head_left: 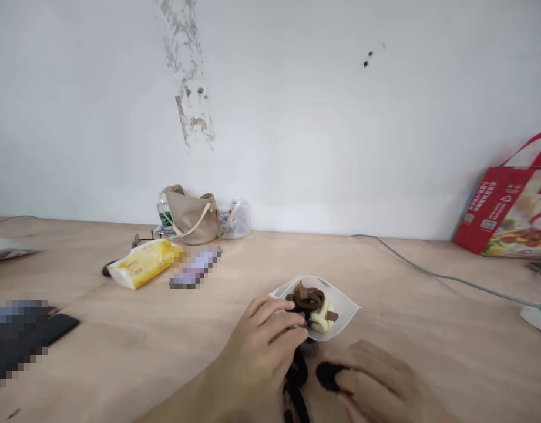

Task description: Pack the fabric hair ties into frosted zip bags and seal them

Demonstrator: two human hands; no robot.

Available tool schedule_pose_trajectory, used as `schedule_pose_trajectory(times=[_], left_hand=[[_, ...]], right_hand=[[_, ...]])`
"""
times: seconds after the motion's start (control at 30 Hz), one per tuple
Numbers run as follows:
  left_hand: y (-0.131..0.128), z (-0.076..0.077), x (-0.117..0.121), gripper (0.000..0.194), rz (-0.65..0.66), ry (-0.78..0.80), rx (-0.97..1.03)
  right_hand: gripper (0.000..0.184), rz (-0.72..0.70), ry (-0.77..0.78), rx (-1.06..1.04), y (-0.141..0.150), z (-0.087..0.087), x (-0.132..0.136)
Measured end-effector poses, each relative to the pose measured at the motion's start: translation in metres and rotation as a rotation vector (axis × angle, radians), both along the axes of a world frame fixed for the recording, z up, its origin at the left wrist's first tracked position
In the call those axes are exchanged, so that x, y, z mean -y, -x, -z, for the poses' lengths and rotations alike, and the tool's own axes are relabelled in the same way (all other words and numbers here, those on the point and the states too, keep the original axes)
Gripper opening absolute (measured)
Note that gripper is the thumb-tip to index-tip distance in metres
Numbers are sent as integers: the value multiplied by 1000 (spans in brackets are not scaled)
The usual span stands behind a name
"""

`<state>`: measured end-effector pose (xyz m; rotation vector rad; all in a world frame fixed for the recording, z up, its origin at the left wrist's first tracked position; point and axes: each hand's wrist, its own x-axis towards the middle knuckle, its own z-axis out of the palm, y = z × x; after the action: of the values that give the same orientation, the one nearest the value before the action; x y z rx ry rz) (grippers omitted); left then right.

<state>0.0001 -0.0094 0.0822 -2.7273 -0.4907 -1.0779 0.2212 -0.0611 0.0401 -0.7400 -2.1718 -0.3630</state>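
A small white translucent pouch (347, 314) lies on the table with its mouth spread, holding brown and cream fabric hair ties (321, 317). My left hand (265, 335) rests beside the pouch's left side, fingers stretched forward and slightly bent, the tips close to the brown ties. Nothing shows in its grasp. Below the pouch, black hair ties (299, 373) lie on the table, partly covered by my left hand. My right hand (380, 379), slightly blurred, pinches a black hair tie (327, 375) between thumb and fingers, a little right of the others.
At left are a yellow tissue pack (147, 262), a blurred-out phone (195, 268) and a dark device (27, 338). A beige handbag (191, 214) and a plastic bag (237, 218) stand against the wall. A red shopping bag (494, 205) and a grey cable (420, 268) are at right.
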Motion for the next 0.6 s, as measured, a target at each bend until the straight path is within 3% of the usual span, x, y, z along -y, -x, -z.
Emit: schedule_pose_trajectory(times=[0.1, 0.2, 0.33, 0.5, 0.6], left_hand=[[14, 14, 7, 21, 48, 90, -55], [25, 37, 9, 13, 126, 59, -81], [31, 47, 15, 5, 104, 114, -188], [29, 30, 23, 19, 111, 174, -220], [24, 25, 21, 28, 93, 216, -185]], right_hand=[[21, 222, -8, -17, -12, -3, -8], [31, 367, 71, -16, -21, 2, -15], [32, 260, 85, 24, -20, 5, -11], [25, 42, 136, 108, -10, 3, -1], [23, 9, 77, 86, -6, 9, 1]])
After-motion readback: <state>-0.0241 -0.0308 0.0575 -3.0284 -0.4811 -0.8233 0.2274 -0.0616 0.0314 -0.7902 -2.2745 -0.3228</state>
